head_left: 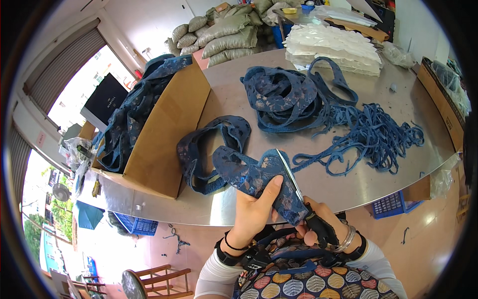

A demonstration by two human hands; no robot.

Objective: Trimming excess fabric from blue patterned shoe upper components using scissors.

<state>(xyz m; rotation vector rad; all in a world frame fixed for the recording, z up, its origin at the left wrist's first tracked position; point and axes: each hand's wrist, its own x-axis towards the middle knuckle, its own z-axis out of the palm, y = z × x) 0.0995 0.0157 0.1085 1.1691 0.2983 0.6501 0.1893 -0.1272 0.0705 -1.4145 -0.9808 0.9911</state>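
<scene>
Blue cloth [264, 175], one piece, one scissors [297, 191], two hands [253, 205] [323, 226] holding

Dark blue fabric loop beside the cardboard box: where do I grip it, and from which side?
I'd pinch the far-right bend of the fabric loop from above and the right, one finger in its open middle. Its left side runs close to the cardboard box, and the held fabric piece hides its near-right part; that bend shows fully.
</scene>
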